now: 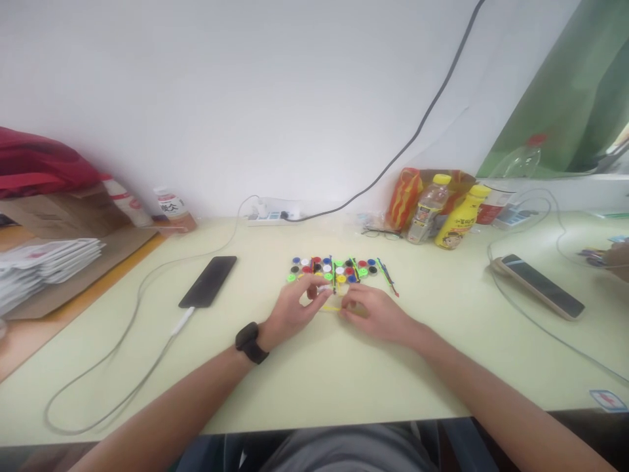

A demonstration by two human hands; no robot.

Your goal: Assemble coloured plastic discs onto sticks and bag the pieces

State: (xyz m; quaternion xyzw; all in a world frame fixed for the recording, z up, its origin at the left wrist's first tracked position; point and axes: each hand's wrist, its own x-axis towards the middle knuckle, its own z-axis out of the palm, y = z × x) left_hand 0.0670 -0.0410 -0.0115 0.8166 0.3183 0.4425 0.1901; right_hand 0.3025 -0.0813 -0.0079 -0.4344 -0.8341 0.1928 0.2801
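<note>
Two yellow-capped bottles (455, 221) stand beyond the coloured discs (341, 270) on the desk (289, 387), one smartphone (209, 282) to their left. Between half-curled left grip (296, 306) and right grip (374, 314) shows one yellow strip (330, 308); whether either holds anything, I cannot tell.

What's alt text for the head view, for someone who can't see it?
A person's left hand and right hand are close together over a pale table, a yellow strip between them, just before colourful discs and sticks. A black phone lies left; yellow-capped bottles stand back right.
</note>
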